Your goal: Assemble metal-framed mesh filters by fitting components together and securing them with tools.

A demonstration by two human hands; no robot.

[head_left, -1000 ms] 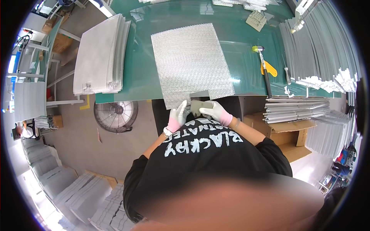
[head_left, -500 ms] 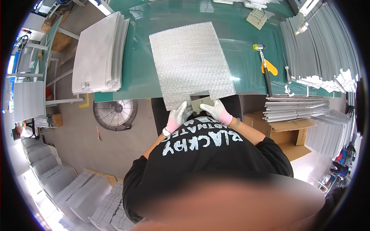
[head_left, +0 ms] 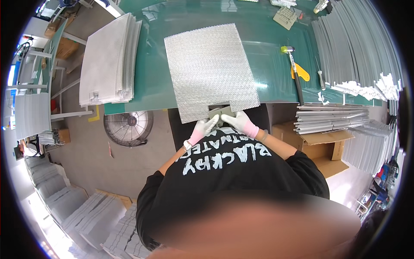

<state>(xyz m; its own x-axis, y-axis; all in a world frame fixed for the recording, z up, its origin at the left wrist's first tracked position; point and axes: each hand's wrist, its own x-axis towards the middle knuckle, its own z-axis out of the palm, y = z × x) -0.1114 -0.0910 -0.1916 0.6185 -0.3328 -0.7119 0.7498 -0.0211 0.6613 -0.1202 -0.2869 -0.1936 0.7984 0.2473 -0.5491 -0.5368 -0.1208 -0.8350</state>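
A silvery mesh sheet (head_left: 211, 69) lies on the green tabletop, its near edge jutting past the front of the table, with a rectangular notch cut in that edge. At the notch is a small flat grey-green plate (head_left: 219, 112). My left hand (head_left: 203, 129), in a white glove with a pink cuff, has its fingers closed on the plate's left side. My right hand (head_left: 239, 122), gloved the same way, holds the plate from the right, thumb on top. The fingers under the plate are hidden, and so is any contact between plate and notch.
A stack of mesh sheets (head_left: 108, 60) stands at the left. To the right lie a mallet (head_left: 295, 75), a yellow scraper-like tool (head_left: 303, 72) and a screwdriver (head_left: 321, 80). Grey panels (head_left: 353, 52) fill the right end. A fan (head_left: 129, 128) and a cardboard box (head_left: 321, 155) sit below table height.
My left hand has moved from the sheet's corner to the plate, and the plate has shifted slightly left. A metallic fitting at the far right has moved up and left in view.
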